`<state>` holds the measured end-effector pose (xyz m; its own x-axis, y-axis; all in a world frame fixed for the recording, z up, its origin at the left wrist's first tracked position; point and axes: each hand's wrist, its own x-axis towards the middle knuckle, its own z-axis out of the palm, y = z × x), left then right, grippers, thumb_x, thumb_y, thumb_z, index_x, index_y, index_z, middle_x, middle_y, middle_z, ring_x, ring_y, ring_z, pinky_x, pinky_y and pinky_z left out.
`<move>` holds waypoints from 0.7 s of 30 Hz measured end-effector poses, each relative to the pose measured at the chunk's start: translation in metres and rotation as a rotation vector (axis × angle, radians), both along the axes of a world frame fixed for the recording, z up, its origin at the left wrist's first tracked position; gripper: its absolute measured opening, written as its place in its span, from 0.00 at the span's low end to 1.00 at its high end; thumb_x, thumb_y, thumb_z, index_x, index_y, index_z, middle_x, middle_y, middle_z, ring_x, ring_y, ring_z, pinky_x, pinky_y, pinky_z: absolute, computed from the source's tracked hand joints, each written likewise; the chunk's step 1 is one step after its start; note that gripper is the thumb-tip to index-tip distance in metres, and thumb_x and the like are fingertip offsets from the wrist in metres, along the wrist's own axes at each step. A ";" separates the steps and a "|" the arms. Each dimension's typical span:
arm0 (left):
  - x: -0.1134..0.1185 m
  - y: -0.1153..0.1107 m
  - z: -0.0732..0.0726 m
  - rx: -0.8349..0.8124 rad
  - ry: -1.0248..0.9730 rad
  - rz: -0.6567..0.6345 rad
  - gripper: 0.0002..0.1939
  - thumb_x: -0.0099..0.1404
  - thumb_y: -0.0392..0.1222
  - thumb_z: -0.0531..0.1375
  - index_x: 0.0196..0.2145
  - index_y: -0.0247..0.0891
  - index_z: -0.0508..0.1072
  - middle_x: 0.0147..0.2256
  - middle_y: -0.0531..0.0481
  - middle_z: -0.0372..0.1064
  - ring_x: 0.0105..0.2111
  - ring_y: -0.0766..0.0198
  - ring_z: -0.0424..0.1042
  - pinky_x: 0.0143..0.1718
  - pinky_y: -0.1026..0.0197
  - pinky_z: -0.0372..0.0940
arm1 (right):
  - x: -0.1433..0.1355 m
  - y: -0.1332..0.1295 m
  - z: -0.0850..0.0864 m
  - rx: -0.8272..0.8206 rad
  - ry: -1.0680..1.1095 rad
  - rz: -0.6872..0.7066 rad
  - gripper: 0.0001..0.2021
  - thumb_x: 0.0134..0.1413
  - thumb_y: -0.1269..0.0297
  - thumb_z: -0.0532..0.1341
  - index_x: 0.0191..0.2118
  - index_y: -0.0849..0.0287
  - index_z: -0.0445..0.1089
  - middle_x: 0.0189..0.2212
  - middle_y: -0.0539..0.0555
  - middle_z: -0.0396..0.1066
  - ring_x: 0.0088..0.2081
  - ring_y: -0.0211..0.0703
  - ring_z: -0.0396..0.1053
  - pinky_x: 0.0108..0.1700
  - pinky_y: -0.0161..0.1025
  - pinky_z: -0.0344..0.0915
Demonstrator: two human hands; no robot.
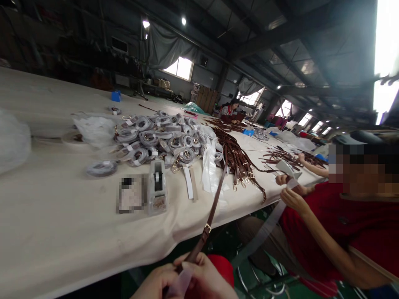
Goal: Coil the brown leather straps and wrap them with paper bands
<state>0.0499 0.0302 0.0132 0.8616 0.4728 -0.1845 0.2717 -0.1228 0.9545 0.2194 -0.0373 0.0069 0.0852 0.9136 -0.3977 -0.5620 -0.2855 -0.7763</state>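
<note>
At the bottom of the view both my hands are closed on the near end of a brown leather strap with a gold buckle. My left hand pinches it from the left. From the other side my right hand grips it, the thumb pressing on a translucent plastic strip that hangs between the hands. The strap runs up over the table edge toward a heap of similar brown straps with gold clasps. The strap's end is hidden by my fingers.
On the cream-covered table lie a pile of coiled, wrapped straps, a tape dispenser, pale paper strips and white plastic bags. At right, a co-worker in a red top handles another translucent strip.
</note>
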 end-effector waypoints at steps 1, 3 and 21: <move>-0.001 0.002 0.005 0.004 0.009 -0.015 0.07 0.50 0.42 0.69 0.23 0.40 0.75 0.39 0.52 0.75 0.43 0.55 0.72 0.47 0.61 0.64 | -0.003 -0.002 0.004 0.018 -0.062 0.029 0.23 0.33 0.51 0.77 0.33 0.64 0.79 0.19 0.48 0.69 0.19 0.31 0.58 0.23 0.30 0.53; -0.005 0.007 0.013 0.039 0.019 -0.013 0.06 0.51 0.41 0.69 0.24 0.40 0.75 0.43 0.50 0.75 0.47 0.53 0.71 0.50 0.59 0.64 | -0.002 -0.005 0.014 0.097 -0.213 0.001 0.21 0.41 0.48 0.74 0.33 0.63 0.80 0.21 0.50 0.71 0.21 0.33 0.62 0.26 0.32 0.57; -0.032 0.016 -0.017 0.119 0.051 0.128 0.08 0.52 0.39 0.69 0.21 0.39 0.74 0.42 0.50 0.76 0.43 0.58 0.74 0.47 0.61 0.64 | 0.056 -0.049 0.108 0.408 -0.442 -0.125 0.13 0.62 0.53 0.61 0.41 0.56 0.77 0.33 0.57 0.80 0.31 0.44 0.76 0.33 0.37 0.71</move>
